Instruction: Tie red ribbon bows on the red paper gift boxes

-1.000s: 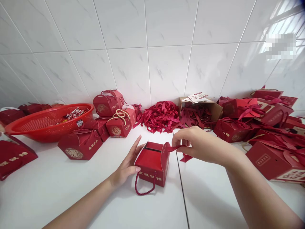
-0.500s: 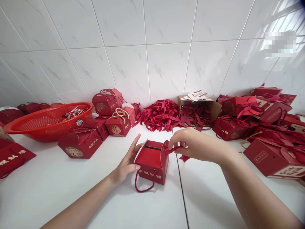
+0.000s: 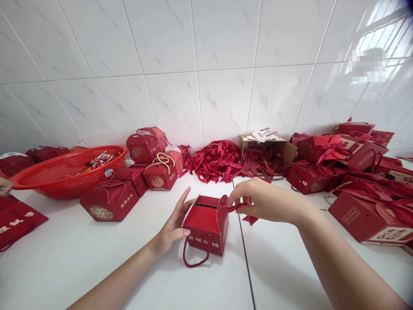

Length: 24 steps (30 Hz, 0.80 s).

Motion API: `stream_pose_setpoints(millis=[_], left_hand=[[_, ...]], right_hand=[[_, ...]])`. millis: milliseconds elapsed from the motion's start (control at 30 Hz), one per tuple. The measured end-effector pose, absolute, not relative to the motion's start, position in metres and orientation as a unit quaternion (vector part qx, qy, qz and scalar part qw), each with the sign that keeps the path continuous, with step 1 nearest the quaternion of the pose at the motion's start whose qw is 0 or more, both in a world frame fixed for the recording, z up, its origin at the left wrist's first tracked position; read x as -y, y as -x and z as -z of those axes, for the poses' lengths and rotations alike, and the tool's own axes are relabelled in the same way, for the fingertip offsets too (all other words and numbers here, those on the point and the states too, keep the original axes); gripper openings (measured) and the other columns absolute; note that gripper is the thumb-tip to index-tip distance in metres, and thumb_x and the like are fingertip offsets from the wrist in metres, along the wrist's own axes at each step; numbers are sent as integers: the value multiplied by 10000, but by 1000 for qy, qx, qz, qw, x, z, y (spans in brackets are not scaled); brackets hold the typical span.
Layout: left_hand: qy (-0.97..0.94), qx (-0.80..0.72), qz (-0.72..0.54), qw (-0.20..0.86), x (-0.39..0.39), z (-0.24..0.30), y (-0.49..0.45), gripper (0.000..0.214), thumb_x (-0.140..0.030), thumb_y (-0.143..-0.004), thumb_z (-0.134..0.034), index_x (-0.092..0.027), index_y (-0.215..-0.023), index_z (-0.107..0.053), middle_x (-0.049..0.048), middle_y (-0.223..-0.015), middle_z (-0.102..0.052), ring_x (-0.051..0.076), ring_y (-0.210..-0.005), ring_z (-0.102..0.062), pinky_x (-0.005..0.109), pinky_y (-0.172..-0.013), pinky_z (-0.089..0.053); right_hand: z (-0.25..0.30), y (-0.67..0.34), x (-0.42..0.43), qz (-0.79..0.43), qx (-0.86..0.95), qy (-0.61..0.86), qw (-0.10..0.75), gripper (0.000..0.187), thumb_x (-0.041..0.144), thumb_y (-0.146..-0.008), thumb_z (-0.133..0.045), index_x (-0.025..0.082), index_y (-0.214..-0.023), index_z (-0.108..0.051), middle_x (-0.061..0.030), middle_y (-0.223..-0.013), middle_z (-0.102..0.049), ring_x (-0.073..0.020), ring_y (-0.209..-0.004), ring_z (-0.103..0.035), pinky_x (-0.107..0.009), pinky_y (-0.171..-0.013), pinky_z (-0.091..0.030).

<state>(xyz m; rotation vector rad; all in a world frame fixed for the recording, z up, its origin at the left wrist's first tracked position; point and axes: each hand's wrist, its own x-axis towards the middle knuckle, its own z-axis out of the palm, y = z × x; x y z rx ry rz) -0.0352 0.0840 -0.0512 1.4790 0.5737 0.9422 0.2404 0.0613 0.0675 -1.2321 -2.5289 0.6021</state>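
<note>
A perforated red basket (image 3: pixel 64 187) holds small items (image 3: pixel 102 159); a grey-veined, white-tiled wall (image 3: pixel 167 41) rises behind it.

A narrow red fabric ribbon (image 3: pixel 249 220) is pinched by the right hand (image 3: pixel 258 199) at the right flap of a small red cardboard box (image 3: pixel 206 218). Left of the grip, the box is flanked by the left hand (image 3: pixel 169 230) and borne by a smooth white tabletop (image 3: pixel 277 271). Behind the grip, a loose heap of red fabric ribbons (image 3: pixel 217 160) is gathered; behind and to the right, an open brown cardboard carton (image 3: pixel 289 151) is filled with dark red ribbons (image 3: pixel 262 158) and topped by flat white paper cards (image 3: pixel 265 135). Well to the right, a pile of red cardboard boxes (image 3: pixel 358 209) is stacked. Far to the left, a red oval plastic basket (image 3: pixel 61 189) is placed.
</note>
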Motion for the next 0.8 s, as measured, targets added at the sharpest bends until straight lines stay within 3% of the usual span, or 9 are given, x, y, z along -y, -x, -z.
stream_pose_setpoints(millis=[533, 800], left_hand=[[-649, -238, -409, 596, -83, 50, 34, 871, -342, -758, -662, -400, -1462, -152, 38, -1461, -357, 302, -1323, -356, 380, -1029, -349], [-646, -243, -408, 598, -82, 49, 33, 875, -341, -759, -658, -400, -1463, -140, 40, -1475, -334, 308, -1324, -355, 390, -1025, -355]], right_hand=[[-67, -245, -61, -219, 863, 436, 128, 229, 136, -796, -527, 236, -920, -691, -13, -867, -694, -126, -624, -648, -231, -535, -450], [-70, -245, -60, -212, 865, 435, 130, 239, 138, -791, -522, 252, -923, -686, 7, -862, -689, -126, -641, -649, -235, -561, -453]])
